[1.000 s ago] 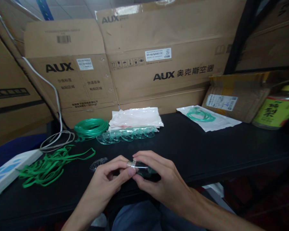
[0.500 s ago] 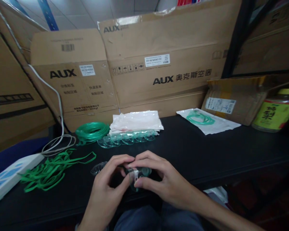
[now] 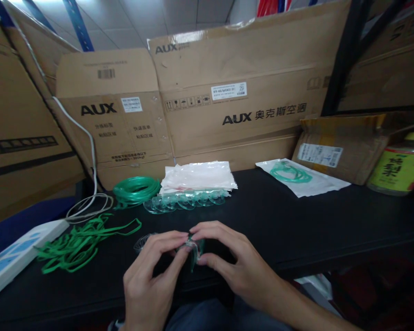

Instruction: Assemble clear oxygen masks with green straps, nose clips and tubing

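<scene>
Between my two hands is a see-through green oxygen mask (image 3: 194, 253) with a pale strip across it; the fingers cover much of it. My left hand (image 3: 152, 271) pinches its left side between thumb and fingertips. Curled over the other side, my right hand (image 3: 239, 255) grips it with the thumb below and the fingers on top. Just beyond the left hand lies a small cluster of thin, shiny curved pieces (image 3: 143, 242), partly hidden. A row of overlapping clear green masks (image 3: 186, 202) lies farther back, in front of white pouches (image 3: 200, 177).
Green elastic straps (image 3: 71, 248) lie tangled at left beside a white power strip (image 3: 27, 250). Behind them is a coil of green tubing (image 3: 136, 191). Back right are a pouch with tubing (image 3: 317, 181), a cardboard box (image 3: 345, 142) and a yellow-labelled jar (image 3: 398, 165). Large cartons (image 3: 262, 69) wall the back.
The mask has turned in my hands, and its round green part no longer shows at the right. My fingertips have shifted on it. The whole view has moved slightly.
</scene>
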Demonstrator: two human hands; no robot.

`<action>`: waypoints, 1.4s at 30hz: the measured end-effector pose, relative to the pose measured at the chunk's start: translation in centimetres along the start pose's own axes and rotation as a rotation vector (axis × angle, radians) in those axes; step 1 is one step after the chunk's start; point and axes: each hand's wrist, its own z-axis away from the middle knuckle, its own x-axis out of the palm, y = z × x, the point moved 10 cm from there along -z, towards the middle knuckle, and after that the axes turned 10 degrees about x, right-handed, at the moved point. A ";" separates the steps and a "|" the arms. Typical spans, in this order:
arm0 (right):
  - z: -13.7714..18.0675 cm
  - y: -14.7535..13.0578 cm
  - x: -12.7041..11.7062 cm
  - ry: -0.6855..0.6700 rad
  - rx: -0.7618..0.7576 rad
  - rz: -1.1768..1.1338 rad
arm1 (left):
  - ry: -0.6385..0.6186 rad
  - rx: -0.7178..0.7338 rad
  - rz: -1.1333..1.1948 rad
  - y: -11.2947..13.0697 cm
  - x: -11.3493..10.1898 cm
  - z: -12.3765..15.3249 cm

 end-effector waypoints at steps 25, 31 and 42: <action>1.6 -2.4 1.0 0.045 -0.184 0.256 | 0.024 0.030 0.016 -0.1 0.1 1.1; 1.6 -1.8 1.8 0.052 -0.177 0.415 | -0.046 0.103 -0.085 0.7 0.4 0.6; 1.4 -1.6 1.6 0.023 -0.153 0.391 | -0.094 0.286 -0.095 2.3 0.8 0.3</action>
